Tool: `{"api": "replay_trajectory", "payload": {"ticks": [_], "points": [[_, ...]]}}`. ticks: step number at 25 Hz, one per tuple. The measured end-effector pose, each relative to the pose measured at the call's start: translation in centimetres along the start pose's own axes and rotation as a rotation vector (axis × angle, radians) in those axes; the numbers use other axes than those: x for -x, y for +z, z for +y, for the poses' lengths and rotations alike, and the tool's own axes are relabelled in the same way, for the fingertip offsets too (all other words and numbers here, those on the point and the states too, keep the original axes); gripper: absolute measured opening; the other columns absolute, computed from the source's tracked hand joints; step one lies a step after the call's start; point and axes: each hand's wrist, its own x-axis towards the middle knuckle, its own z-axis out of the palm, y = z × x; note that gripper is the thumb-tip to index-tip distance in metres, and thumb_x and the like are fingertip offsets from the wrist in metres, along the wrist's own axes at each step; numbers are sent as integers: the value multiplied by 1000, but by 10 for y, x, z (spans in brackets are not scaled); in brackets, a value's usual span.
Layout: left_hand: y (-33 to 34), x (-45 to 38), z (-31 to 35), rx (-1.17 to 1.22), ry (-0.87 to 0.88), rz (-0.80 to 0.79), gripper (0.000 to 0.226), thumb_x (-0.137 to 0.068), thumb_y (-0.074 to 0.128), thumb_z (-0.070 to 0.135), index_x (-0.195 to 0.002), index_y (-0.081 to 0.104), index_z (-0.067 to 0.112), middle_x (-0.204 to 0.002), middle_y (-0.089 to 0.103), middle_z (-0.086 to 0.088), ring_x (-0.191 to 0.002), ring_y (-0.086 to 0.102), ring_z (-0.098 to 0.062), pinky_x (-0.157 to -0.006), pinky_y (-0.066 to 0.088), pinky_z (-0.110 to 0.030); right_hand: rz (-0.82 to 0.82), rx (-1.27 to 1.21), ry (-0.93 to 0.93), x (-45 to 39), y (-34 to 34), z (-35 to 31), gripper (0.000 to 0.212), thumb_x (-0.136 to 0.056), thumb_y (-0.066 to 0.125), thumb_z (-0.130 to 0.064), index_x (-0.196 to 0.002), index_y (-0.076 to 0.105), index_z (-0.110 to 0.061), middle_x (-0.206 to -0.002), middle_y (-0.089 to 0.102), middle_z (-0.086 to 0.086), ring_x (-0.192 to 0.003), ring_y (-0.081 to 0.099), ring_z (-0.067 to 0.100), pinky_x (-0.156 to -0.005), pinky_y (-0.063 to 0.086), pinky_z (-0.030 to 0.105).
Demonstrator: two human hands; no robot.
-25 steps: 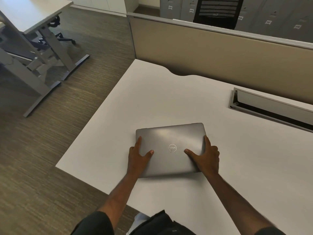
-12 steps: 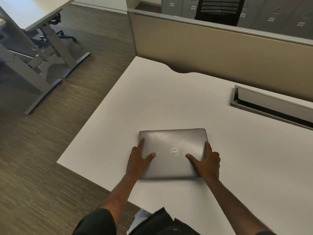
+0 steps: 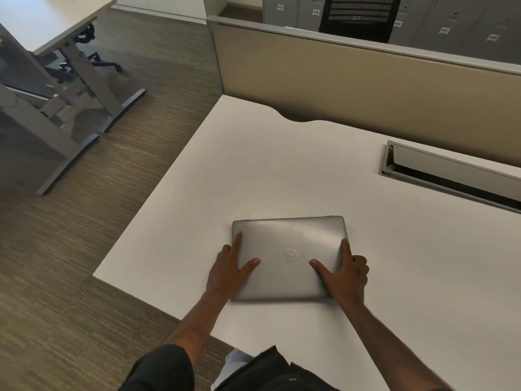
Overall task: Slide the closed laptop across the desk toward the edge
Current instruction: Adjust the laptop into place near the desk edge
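Note:
A closed grey laptop [image 3: 284, 235] with a round logo lies flat on the white desk [image 3: 253, 165], a short way in from the desk's near edge. My left hand [image 3: 228, 273] grips its left side, thumb and index finger spread on the lid and the other fingers over the edge. On the opposite side my right hand [image 3: 348, 275] holds the near right corner the same way, thumb pointing at the logo. Both forearms reach in from the bottom of the view.
A tan partition [image 3: 366, 94] runs along the desk's far side, with a curved cut-out in front of it. An open cable tray [image 3: 451, 176] is set into the desk at the right. To the left is carpet, with another desk [image 3: 56, 26] on grey legs.
The laptop has slid a little toward me and the near edge, both hands staying in place on its sides.

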Motion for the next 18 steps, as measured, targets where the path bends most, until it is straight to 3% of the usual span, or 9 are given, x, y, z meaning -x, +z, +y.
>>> {"api": "replay_trajectory", "payload": {"ticks": [10, 14, 18], "points": [[3, 15, 5, -157, -13, 95, 86, -89, 36, 74, -157, 12, 28, -115, 45, -7, -106, 50, -29, -77, 53, -42, 36, 53, -24, 10, 0, -5, 100, -64, 71, -77, -147, 35, -33, -124, 41, 10, -115, 44, 35, -99, 37, 49], [6, 24, 17, -7, -131, 175, 86, -92, 47, 64, -157, 16, 19, -121, 44, -11, -111, 46, -33, -89, 48, -45, 85, 66, -54, 11, -1, -8, 98, -66, 69, -78, -146, 33, -33, -136, 39, 11, -124, 41, 37, -100, 38, 52], [6, 23, 28, 83, -196, 141, 89, -91, 56, 57, -158, 10, 21, -131, 40, -13, -118, 42, -36, -98, 41, -45, 59, 99, -32, 8, -3, -13, 105, -67, 65, -81, -150, 26, -31, -140, 39, 15, -128, 39, 38, -101, 38, 52]]}}
